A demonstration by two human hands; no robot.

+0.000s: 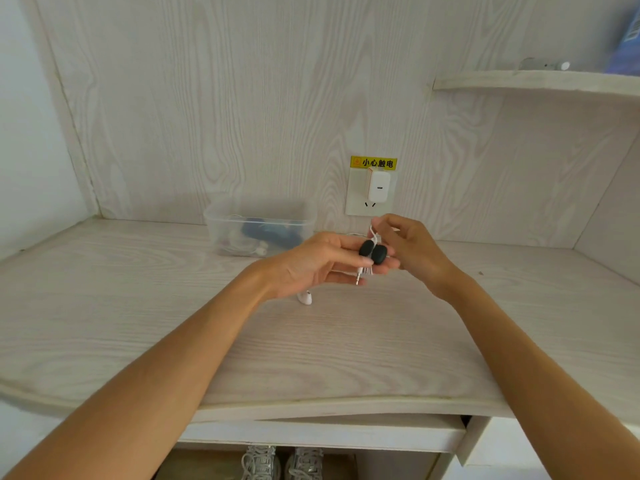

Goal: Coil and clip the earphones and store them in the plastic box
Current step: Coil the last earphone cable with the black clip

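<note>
Head view: above the pale wood-grain bench (346,341), the left hand (311,263) has its grip closed on a glossy black two-lobed clip (372,253) and coiled white earphones (367,270). The right hand (412,251) pinches their thin cord. The translucent plastic box (259,227) sits behind.

Left arm: bare forearm reaches in from the lower left, angled up toward the middle.
Left hand (313,259): palm turned up and inward, fingers (349,244) curled, thumb pressing down on what it holds.
Right arm: bare forearm comes in from the lower right, wrist bent.
Right hand (410,249): raised just beside the left, back toward the camera, thumb and forefinger pinched together at the top.
Spacing: fingertips of both hands meet, nearly touching.
</note>
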